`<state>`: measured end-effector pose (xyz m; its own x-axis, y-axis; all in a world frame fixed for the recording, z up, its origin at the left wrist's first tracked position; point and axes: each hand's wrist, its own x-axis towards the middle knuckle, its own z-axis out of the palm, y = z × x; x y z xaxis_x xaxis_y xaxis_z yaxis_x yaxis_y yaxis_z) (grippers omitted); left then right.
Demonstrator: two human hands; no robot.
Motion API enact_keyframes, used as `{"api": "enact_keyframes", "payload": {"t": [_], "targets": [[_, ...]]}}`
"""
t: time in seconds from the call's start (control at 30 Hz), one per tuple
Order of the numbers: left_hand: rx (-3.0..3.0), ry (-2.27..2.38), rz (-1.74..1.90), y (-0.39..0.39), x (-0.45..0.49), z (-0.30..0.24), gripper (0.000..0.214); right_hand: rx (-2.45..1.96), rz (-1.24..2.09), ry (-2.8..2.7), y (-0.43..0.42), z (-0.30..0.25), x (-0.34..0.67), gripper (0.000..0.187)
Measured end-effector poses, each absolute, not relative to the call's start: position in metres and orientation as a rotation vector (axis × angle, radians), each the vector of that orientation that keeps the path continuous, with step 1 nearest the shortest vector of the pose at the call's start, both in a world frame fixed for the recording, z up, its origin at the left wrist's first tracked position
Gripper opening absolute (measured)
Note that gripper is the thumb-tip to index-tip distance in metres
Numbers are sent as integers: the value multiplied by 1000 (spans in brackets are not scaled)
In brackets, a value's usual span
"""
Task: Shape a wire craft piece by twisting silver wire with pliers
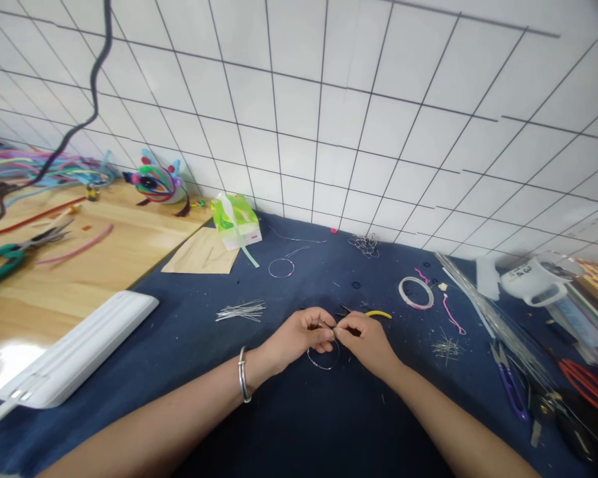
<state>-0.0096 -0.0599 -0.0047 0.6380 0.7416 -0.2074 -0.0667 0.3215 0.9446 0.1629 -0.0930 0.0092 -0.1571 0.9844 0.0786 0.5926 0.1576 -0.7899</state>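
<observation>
A thin wire ring (323, 367) with a few pinkish spots on it hangs below my fingers. My left hand (306, 334) pinches its upper part, a silver bangle (243, 376) on that wrist. My right hand (366, 337) is closed at the same spot, thumb and forefinger pressed together near the left fingertips; the exact grip point is partly hidden. Just behind my right hand lie pliers with a yellow handle (380, 314), partly covered by the hand. A similar wire ring (282, 268) rests on the dark blue cloth farther back.
Cut wire pieces (241, 311) lie left of my hands, with another pile (447, 348) to the right. A spool (416, 293), purple snips (512, 385), long wires (488, 312) and a white mug (534, 282) stand rightward. A white power strip (80, 348) and tissue pack (236, 221) are left.
</observation>
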Motion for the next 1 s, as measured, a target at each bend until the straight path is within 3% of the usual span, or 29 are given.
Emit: {"api": "enact_keyframes", "payload": {"t": [0.5, 0.77, 0.87, 1.0], "targets": [[1174, 753, 583, -60, -9, -1, 20, -1378, 302, -2193, -91, 5, 172, 12], [1180, 758, 587, -62, -5, -8, 21, -1470, 42, -2171, -100, 3, 166, 20], [1142, 771, 654, -65, -4, -6, 21, -1517, 81, -2092, -102, 4, 162, 20], [1048, 830, 807, -65, -5, -5, 22, -1601, 379, -1999, -105, 9, 156, 18]]}}
